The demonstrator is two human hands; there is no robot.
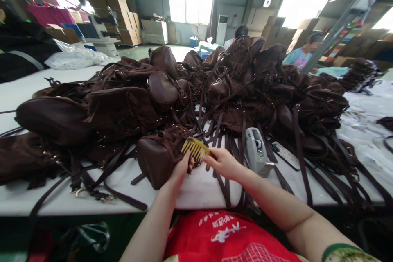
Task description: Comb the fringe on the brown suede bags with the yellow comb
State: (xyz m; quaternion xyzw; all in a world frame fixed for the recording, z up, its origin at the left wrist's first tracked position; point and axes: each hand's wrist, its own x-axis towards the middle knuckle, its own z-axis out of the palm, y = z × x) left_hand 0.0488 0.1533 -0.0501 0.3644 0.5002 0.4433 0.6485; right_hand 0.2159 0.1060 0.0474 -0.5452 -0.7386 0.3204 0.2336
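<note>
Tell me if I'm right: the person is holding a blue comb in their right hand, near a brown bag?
Almost! The comb is yellow, not blue; the head view shows it. The rest is right: the right hand holds it, near a brown bag.

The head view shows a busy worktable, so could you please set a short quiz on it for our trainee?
1. Which hand's grip holds the yellow comb?
2. True or false: in this view, the tape dispenser stands left of the comb.
3. The piled bags are: A) blue; B) dark brown; C) white.

Key: 1. The right hand. 2. False; it stands to the right. 3. B.
</note>
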